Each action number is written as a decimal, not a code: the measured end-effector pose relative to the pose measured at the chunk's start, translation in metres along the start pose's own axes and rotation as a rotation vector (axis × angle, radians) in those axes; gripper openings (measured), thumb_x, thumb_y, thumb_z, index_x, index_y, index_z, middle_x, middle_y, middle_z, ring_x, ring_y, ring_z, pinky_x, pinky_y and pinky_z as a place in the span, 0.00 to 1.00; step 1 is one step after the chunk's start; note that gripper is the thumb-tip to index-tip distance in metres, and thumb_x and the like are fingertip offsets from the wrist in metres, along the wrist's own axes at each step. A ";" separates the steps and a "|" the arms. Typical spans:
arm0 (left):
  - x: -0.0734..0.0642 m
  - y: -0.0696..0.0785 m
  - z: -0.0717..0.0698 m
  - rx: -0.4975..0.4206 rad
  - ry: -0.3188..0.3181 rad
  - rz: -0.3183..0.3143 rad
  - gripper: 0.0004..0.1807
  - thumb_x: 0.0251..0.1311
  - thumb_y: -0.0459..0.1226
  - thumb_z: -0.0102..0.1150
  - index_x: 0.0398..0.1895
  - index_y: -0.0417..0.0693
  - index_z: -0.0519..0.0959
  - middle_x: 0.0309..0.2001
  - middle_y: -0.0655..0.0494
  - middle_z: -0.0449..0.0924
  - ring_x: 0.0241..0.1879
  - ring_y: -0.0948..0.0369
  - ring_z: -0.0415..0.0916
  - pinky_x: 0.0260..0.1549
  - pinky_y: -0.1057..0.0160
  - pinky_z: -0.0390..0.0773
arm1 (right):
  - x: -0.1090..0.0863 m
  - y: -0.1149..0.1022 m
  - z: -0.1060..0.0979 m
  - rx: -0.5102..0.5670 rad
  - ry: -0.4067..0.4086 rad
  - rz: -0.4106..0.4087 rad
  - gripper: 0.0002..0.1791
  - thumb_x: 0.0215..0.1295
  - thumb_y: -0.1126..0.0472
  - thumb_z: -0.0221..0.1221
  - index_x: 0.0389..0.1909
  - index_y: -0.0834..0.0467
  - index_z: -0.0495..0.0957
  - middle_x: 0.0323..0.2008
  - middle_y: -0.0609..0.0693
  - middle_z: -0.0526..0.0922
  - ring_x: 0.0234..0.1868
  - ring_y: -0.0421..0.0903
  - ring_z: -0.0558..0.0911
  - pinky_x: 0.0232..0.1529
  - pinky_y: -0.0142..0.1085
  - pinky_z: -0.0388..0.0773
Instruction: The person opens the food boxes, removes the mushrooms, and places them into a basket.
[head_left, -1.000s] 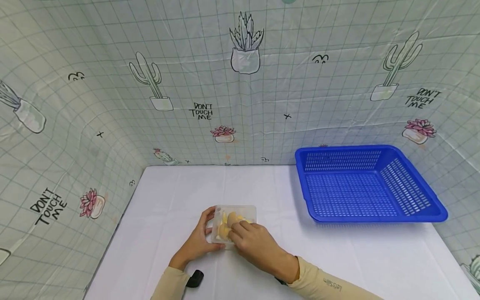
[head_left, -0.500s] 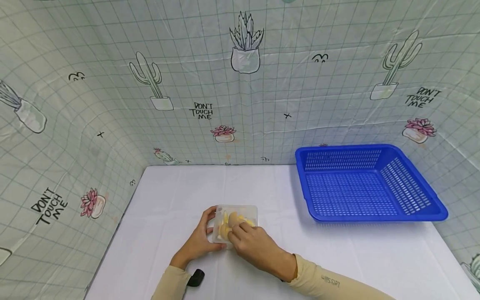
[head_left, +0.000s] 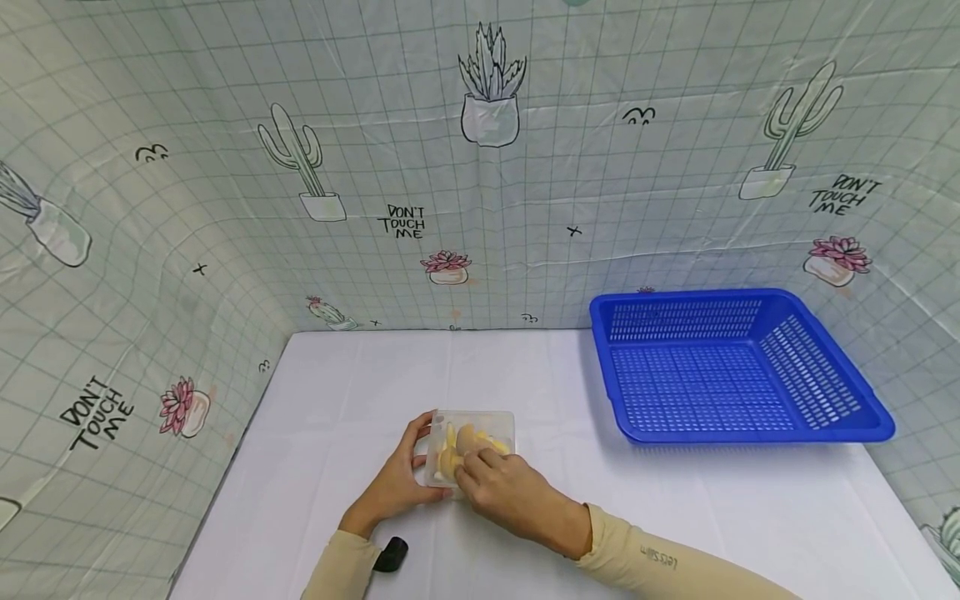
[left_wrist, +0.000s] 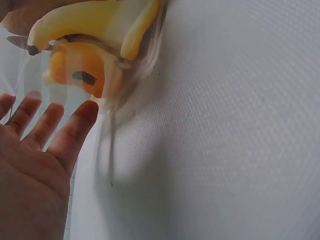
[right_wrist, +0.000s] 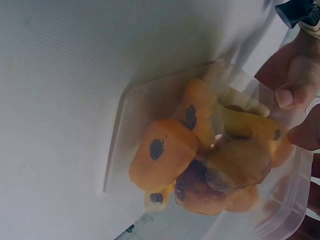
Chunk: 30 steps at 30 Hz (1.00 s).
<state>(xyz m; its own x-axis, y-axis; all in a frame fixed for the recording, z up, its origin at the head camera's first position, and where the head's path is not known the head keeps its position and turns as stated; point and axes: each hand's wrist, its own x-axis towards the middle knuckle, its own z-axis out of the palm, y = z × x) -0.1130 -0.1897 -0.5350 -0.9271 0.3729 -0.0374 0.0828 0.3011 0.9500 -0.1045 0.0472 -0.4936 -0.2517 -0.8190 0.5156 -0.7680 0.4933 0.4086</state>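
A small see-through plastic box (head_left: 506, 423) stands on the white table, filled with several toy-like pieces. Through its wall in the left wrist view show a yellow banana (left_wrist: 82, 22) and an orange rounded fruit (left_wrist: 85, 65) with a dark spot. A brown rounded piece (head_left: 468, 437) lies on top. My left hand (head_left: 397, 479) holds the box from the left, thumb at the near side and fingers along the far left. My right hand (head_left: 506, 487) reaches over the near right rim, fingers bent down among the pieces beside the brown one; I cannot tell whether they pinch anything.
A big blue slotted plastic basket (head_left: 697, 392) stands at the back right of the white-covered table (head_left: 360, 375). A cloth wall (head_left: 525, 192) printed with cacti rises behind and at both sides. A black device (head_left: 392, 556) sits at my left wrist.
My right hand stays in the box, its wrist and sleeve shifting slightly. The brown piece shows a little more beside its fingers. My left hand and the box hardly move.
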 end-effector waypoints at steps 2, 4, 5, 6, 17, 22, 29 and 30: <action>-0.001 0.000 0.000 -0.001 0.002 -0.001 0.65 0.46 0.29 0.83 0.84 0.45 0.49 0.79 0.34 0.56 0.73 0.39 0.64 0.64 0.66 0.77 | 0.000 0.000 0.000 -0.009 0.004 -0.012 0.11 0.74 0.65 0.53 0.36 0.53 0.83 0.34 0.44 0.81 0.35 0.40 0.81 0.22 0.27 0.79; -0.001 0.001 0.000 -0.005 0.006 -0.011 0.65 0.45 0.29 0.83 0.84 0.45 0.49 0.79 0.34 0.56 0.74 0.40 0.63 0.65 0.65 0.77 | -0.001 0.000 0.001 -0.017 0.008 -0.024 0.15 0.77 0.67 0.48 0.36 0.53 0.83 0.34 0.44 0.82 0.36 0.40 0.82 0.23 0.27 0.81; -0.001 0.001 0.000 -0.005 0.007 -0.013 0.65 0.45 0.29 0.83 0.84 0.44 0.49 0.79 0.34 0.56 0.75 0.40 0.62 0.66 0.64 0.77 | -0.001 0.000 0.001 -0.022 0.009 -0.030 0.18 0.78 0.67 0.45 0.35 0.53 0.83 0.34 0.44 0.82 0.36 0.41 0.83 0.24 0.27 0.81; -0.001 0.001 0.000 -0.007 0.008 -0.017 0.65 0.45 0.29 0.83 0.84 0.44 0.49 0.79 0.35 0.56 0.75 0.40 0.61 0.66 0.63 0.77 | -0.001 0.000 0.001 -0.027 0.011 -0.036 0.19 0.78 0.68 0.44 0.35 0.53 0.82 0.34 0.44 0.82 0.36 0.41 0.83 0.24 0.27 0.82; 0.002 -0.003 -0.002 -0.016 0.008 -0.030 0.64 0.46 0.29 0.83 0.84 0.47 0.50 0.79 0.37 0.56 0.77 0.41 0.59 0.71 0.48 0.74 | -0.002 0.008 0.006 0.022 0.077 -0.044 0.04 0.67 0.64 0.62 0.33 0.54 0.84 0.36 0.45 0.87 0.38 0.42 0.87 0.28 0.29 0.86; 0.004 -0.002 -0.003 -0.023 0.003 -0.038 0.65 0.46 0.28 0.83 0.84 0.47 0.50 0.80 0.38 0.55 0.77 0.41 0.59 0.71 0.47 0.73 | -0.005 0.011 0.012 0.098 0.152 0.011 0.03 0.61 0.62 0.63 0.35 0.53 0.85 0.37 0.44 0.89 0.39 0.42 0.89 0.29 0.29 0.87; 0.003 0.000 -0.003 -0.029 -0.003 -0.029 0.65 0.46 0.27 0.83 0.84 0.46 0.49 0.81 0.39 0.54 0.78 0.41 0.58 0.71 0.48 0.74 | -0.009 0.009 0.021 0.140 0.269 0.031 0.11 0.58 0.62 0.55 0.35 0.52 0.85 0.37 0.42 0.90 0.39 0.40 0.89 0.32 0.27 0.87; 0.002 0.000 -0.003 -0.030 -0.004 -0.025 0.65 0.46 0.27 0.83 0.84 0.45 0.49 0.81 0.38 0.54 0.78 0.41 0.57 0.71 0.48 0.74 | -0.009 0.009 0.022 0.142 0.281 0.035 0.12 0.58 0.62 0.53 0.36 0.52 0.85 0.36 0.42 0.90 0.39 0.40 0.90 0.32 0.27 0.87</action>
<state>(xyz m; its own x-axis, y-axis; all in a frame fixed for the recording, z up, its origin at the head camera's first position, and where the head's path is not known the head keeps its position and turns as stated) -0.1159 -0.1914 -0.5346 -0.9271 0.3695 -0.0626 0.0485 0.2839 0.9576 -0.1220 0.0528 -0.5109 -0.1218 -0.6797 0.7233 -0.8414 0.4572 0.2880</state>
